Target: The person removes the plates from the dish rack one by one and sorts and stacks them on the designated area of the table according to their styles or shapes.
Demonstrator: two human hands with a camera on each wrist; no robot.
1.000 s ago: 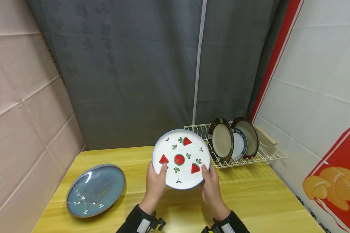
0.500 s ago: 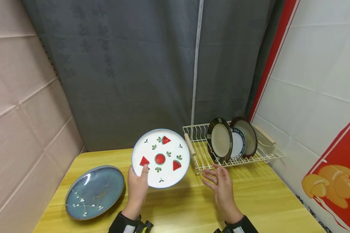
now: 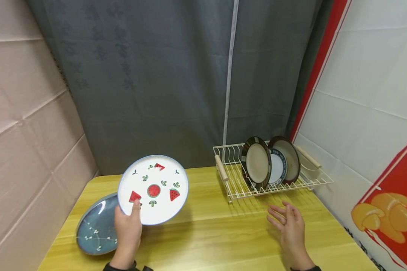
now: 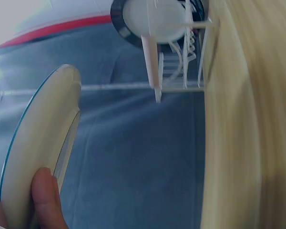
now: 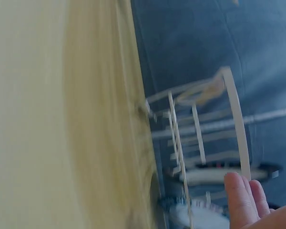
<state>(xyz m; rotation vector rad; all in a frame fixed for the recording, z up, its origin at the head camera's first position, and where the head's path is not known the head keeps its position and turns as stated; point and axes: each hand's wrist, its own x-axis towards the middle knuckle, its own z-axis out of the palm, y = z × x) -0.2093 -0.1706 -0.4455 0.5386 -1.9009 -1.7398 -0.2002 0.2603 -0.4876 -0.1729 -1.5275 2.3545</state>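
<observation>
While our L hand (image 3: 128,227) pinches 1 watermelon-print plate (image 3: 153,191) by its rim above the tbl (image 3: 210,233), its edge hiding part of 1 blue plate (image 3: 99,224), our R hand (image 3: 291,229) is relaxed nr 1 rack (image 3: 221,168) w/ 3 standing plates (image 3: 257,163); wide gap btwn.

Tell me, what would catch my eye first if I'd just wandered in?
Probably the white plate painted with red watermelons, held up in the person's left grip and partly hiding the blue plate at the table's left. Next, perhaps the wire rack at the back right, where three plates stand on edge.
</observation>
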